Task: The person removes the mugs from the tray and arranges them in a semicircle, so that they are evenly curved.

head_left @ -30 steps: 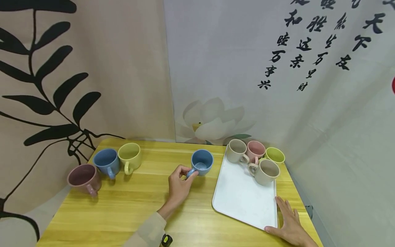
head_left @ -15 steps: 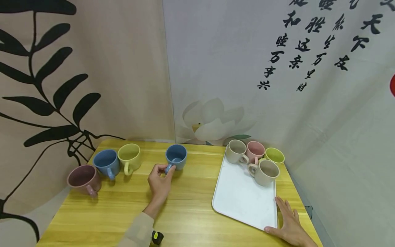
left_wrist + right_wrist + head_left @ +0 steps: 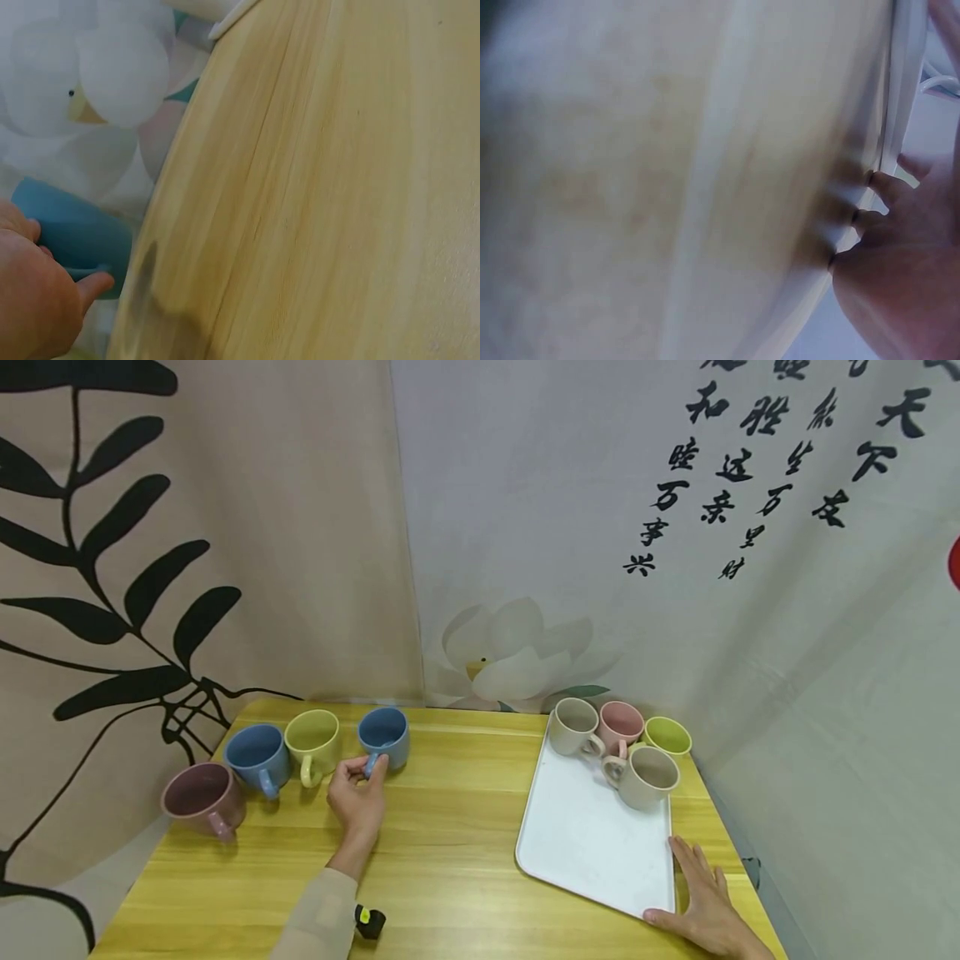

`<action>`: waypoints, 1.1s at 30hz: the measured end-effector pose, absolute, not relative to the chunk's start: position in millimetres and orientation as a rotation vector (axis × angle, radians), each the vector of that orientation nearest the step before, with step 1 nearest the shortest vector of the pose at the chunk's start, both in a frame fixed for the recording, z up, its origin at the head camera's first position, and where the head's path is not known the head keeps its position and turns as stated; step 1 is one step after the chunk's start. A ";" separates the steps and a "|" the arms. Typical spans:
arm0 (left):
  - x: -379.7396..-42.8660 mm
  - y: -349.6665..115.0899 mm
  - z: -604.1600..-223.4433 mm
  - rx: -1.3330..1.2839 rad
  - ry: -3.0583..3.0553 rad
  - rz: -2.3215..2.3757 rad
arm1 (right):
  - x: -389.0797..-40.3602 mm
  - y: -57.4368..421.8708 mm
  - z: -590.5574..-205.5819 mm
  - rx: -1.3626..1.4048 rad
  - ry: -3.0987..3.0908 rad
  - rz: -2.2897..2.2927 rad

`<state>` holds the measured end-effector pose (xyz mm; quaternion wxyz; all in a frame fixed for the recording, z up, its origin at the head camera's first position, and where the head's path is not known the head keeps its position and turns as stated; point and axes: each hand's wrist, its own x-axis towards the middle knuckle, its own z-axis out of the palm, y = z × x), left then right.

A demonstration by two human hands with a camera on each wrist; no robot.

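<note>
Blue mug [image 3: 384, 739], handle [image 3: 371, 767] pinched in left hand [image 3: 357, 798], bowl (upright) beyond fingertips [image 3: 382, 764]

- A long sleeve [image 3: 317, 912] on the left arm, light beige, of plain-looking cloth, with soft shading along it.
- The end of that sleeve is straight and stops short of the wrist, which shows bare.
- A small black box [image 3: 375, 924] sits beside the sleeve's end, partly hidden by it, with a bright yellow-green spot [image 3: 365, 916] on its face.
- The left hand [image 3: 357, 797] is ungloved.
- The right hand [image 3: 705, 900] is ungloved too, its wrist bare down to the head view's lower edge.
</note>
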<state>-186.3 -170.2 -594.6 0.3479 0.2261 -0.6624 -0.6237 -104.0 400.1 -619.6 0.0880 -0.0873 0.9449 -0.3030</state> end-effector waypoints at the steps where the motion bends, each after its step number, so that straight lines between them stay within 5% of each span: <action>1: -187.0 -171.8 -595.4 0.597 -1.711 -1.612 | -104.1 400.1 -619.4 -0.258 2.812 -0.901; 33: -205.7 -204.7 -634.2 0.597 -1.619 -1.561 | -106.7 398.0 -619.5 -0.197 2.775 -0.890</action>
